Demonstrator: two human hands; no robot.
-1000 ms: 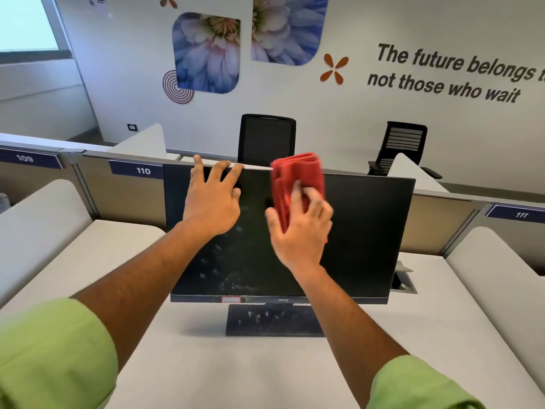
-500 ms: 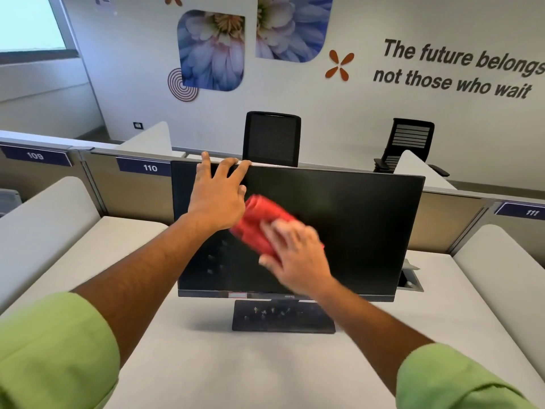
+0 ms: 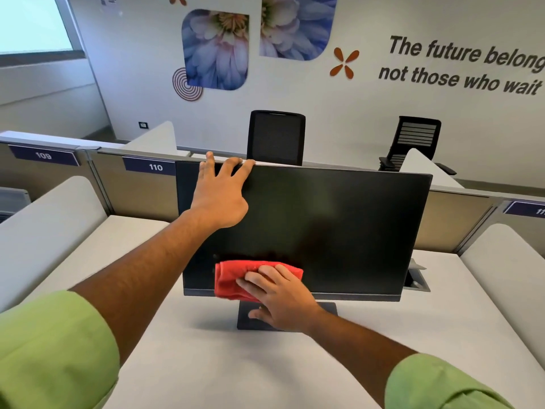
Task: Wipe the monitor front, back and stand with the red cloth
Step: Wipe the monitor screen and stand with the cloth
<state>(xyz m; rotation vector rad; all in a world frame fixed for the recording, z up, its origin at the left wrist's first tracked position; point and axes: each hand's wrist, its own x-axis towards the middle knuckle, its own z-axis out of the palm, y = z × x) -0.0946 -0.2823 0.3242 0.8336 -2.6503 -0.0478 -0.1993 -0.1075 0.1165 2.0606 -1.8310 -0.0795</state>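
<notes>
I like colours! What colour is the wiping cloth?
Red cloth, clearest in the head view.

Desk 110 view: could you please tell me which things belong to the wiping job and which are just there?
In the job: monitor, red cloth, stand, left hand, right hand.
Just there: two office chairs, cable box.

Monitor (image 3: 339, 225) on desk (image 3: 442, 314), chair (image 3: 277, 137) behind

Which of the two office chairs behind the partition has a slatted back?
The right-hand chair, with horizontal slats and visible armrests. The chair behind the monitor has a solid mesh back.
</notes>
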